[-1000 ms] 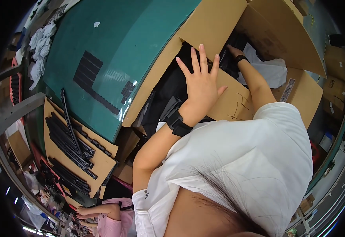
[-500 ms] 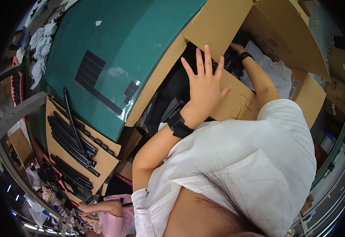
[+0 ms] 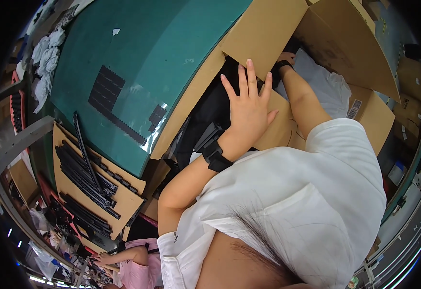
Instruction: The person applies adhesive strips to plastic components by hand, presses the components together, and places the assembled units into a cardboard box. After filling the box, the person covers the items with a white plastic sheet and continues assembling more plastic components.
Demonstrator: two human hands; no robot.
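My left hand (image 3: 249,111) spreads its fingers wide and holds nothing. Its fingertips lie by the lower edge of a cardboard flap (image 3: 263,33), over the dark opening of a carton; whether they press on the cardboard I cannot tell. My right hand (image 3: 288,58) is reaching into an open cardboard box (image 3: 345,38), next to a pale plastic bag (image 3: 316,79). Shadow and the wrist strap hide most of its fingers, so what it holds, if anything, does not show. Black material (image 3: 215,108) lies below my left hand.
A green-topped table (image 3: 162,33) stands to the left, with flat black toothed strips (image 3: 107,89) and small black pieces (image 3: 157,115) on it. Long black strips (image 3: 83,168) lie on a cardboard sheet lower left. A person in pink (image 3: 140,269) works beyond it.
My right hand has shifted slightly left and farther into the box, and its forearm now covers the black things seen beside it before. My left hand remains spread in nearly the same place.
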